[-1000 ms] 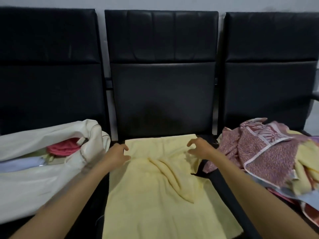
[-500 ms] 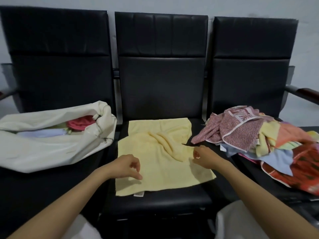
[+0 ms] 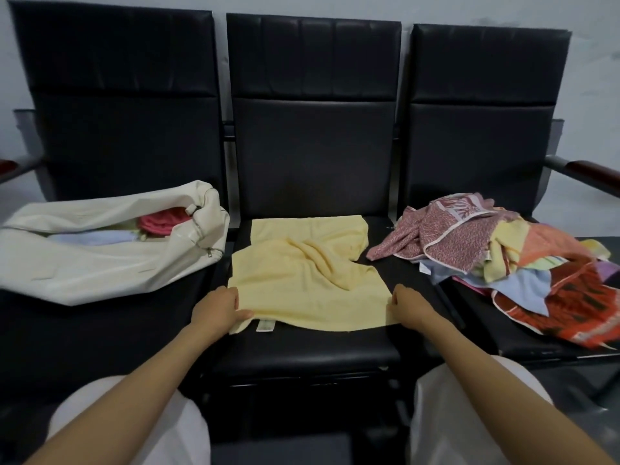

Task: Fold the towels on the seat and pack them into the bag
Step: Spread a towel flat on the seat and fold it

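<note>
- Yellow towel (image 3: 302, 290) is lying between left hand (image 3: 218, 308) and right hand (image 3: 407, 305).
- Each hand is pinching one near corner.
- One bag (image 3: 100, 273), one towel heap (image 3: 503, 250) are flanking it.

One wide-angle camera, worn on the head, looks forward and down at a row of three black seats (image 3: 312, 344) — near enough that the left hand (image 3: 218, 308) and right hand (image 3: 411, 305) reach the middle cushion, arms entering from the bottom edge.
</note>
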### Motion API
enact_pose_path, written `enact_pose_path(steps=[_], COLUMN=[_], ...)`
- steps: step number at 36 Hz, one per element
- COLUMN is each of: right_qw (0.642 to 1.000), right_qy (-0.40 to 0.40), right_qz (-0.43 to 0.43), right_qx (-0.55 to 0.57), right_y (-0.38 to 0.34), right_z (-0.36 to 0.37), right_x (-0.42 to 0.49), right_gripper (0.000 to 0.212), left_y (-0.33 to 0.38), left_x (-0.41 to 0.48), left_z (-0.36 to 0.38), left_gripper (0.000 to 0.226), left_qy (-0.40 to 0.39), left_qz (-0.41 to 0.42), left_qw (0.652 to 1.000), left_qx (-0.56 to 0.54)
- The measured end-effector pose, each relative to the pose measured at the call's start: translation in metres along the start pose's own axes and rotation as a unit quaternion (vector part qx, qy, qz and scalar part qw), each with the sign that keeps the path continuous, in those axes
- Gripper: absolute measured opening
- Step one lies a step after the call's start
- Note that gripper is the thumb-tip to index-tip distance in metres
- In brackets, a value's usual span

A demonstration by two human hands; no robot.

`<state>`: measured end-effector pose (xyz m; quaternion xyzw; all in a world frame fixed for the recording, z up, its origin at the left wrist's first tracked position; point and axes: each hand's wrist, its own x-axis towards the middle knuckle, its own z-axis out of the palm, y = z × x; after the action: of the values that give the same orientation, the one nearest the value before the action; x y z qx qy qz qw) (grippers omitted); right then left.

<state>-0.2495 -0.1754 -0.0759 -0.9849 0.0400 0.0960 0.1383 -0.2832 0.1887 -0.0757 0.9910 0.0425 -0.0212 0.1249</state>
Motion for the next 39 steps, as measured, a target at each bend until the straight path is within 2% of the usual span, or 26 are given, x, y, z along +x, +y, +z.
enact_pose_path(steps=[3,7,8,10,12,15,18,20,22,24,25,27,29,30,33,35,37,39], right_qw=[0.999,0.996,0.996,0.995,0.986,0.937,0.861,0.820,0.797,0.800,0.814,0.846,0.859,0.862,0.867,0.865,0.864,0.861], right_qy=[-0.035,-0.043,-0.037,-0.025,-0.022,-0.040,-0.062,-0.078,-0.095,-0.091,-0.075,-0.029,0.010,0.025,0.056,0.081,0.122,0.156], right_qz=[-0.025,-0.050,-0.051,-0.044,-0.025,0.010,0.023,0.019,0.010,0.000,-0.006,-0.022,-0.035,-0.042,-0.061,-0.069,-0.070,-0.077], right_qx=[0.021,0.060,0.064,0.087,0.160,0.346,0.504,0.567,0.597,0.594,0.576,0.532,0.511,0.505,0.491,0.490,0.483,0.479], right_y=[0.001,0.005,0.005,0.005,0.003,0.001,-0.003,-0.005,-0.005,-0.006,-0.006,-0.006,-0.004,-0.004,-0.004,-0.007,-0.014,-0.025], right_z=[-0.003,-0.006,-0.006,-0.007,-0.007,-0.009,-0.017,-0.023,-0.026,-0.026,-0.025,-0.023,-0.023,-0.024,-0.033,-0.046,-0.068,-0.098], right_x=[-0.003,-0.004,-0.003,-0.003,-0.001,0.001,-0.003,-0.004,-0.004,-0.004,-0.004,-0.004,-0.005,-0.007,-0.010,-0.009,-0.002,0.005], right_gripper=[0.024,0.008,0.011,0.022,0.023,0.023,0.019,0.020,0.029,0.034,0.035,0.033,0.024,0.020,0.015,0.013,0.007,0.008], left_y=[0.000,-0.004,-0.006,-0.010,-0.014,-0.019,-0.024,-0.026,-0.027,-0.028,-0.028,-0.026,-0.023,-0.021,-0.015,-0.010,0.000,0.011], left_x=[-0.002,-0.004,-0.005,-0.005,-0.005,-0.005,-0.003,-0.002,-0.001,0.001,0.002,0.005,0.006,0.007,0.008,0.009,0.011,0.013], left_z=[0.001,0.003,0.003,0.002,-0.001,-0.006,-0.009,-0.008,-0.007,-0.007,-0.009,-0.013,-0.019,-0.023,-0.039,-0.055,-0.076,-0.102], left_gripper=[0.026,0.019,0.016,0.015,0.022,0.030,0.016,0.014,0.008,0.009,0.008,0.007,0.009,0.013,0.021,0.020,0.019,0.015], left_qy=[0.018,0.003,-0.004,-0.039,-0.086,-0.129,-0.119,-0.102,-0.081,-0.044,-0.024,0.016,0.063,0.081,0.114,0.144,0.188,0.227], left_qz=[-0.002,0.020,0.028,0.057,0.087,0.106,0.119,0.109,0.094,0.075,0.056,0.009,-0.032,-0.057,-0.129,-0.142,-0.125,-0.078], left_qw=[1.000,0.992,0.990,0.985,0.982,0.980,0.983,0.988,0.992,0.994,0.998,0.993,0.959,0.930,0.804,0.741,0.728,0.751], left_qx=[-0.014,-0.124,-0.139,-0.155,-0.144,-0.112,-0.076,-0.036,0.026,0.061,0.032,-0.117,-0.273,-0.354,-0.569,-0.640,-0.647,-0.615])
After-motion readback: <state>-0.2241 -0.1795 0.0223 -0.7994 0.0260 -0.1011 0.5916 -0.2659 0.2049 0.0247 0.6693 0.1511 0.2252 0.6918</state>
